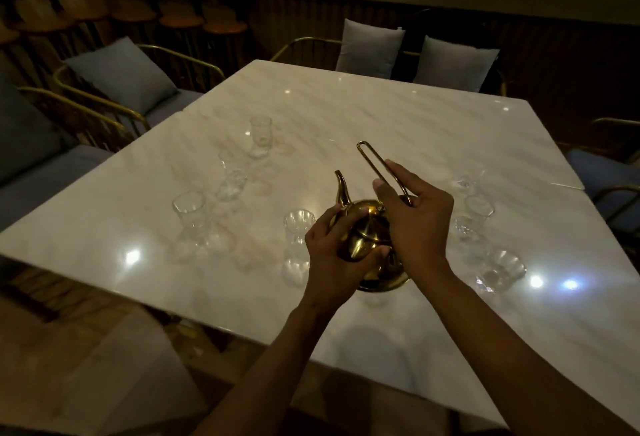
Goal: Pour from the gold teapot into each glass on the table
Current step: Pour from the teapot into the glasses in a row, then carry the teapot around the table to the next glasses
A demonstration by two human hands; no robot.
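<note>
The gold teapot (363,231) stands on the white marble table (381,116), spout pointing up and to the left. My left hand (332,255) grips its round body from the near left. My right hand (412,220) holds the long wire handle, which sticks up and away from the pot. Several clear glasses stand around it: one far (260,135), one lower (232,181), one at the left (189,214), one (298,227) just left of my left hand, and three on the right (475,215), (500,271), (465,182).
Chairs with gold frames and grey cushions (372,49) ring the table at the far side, left (121,78) and right. Bright light spots reflect on the tabletop. The near table edge runs diagonally under my forearms.
</note>
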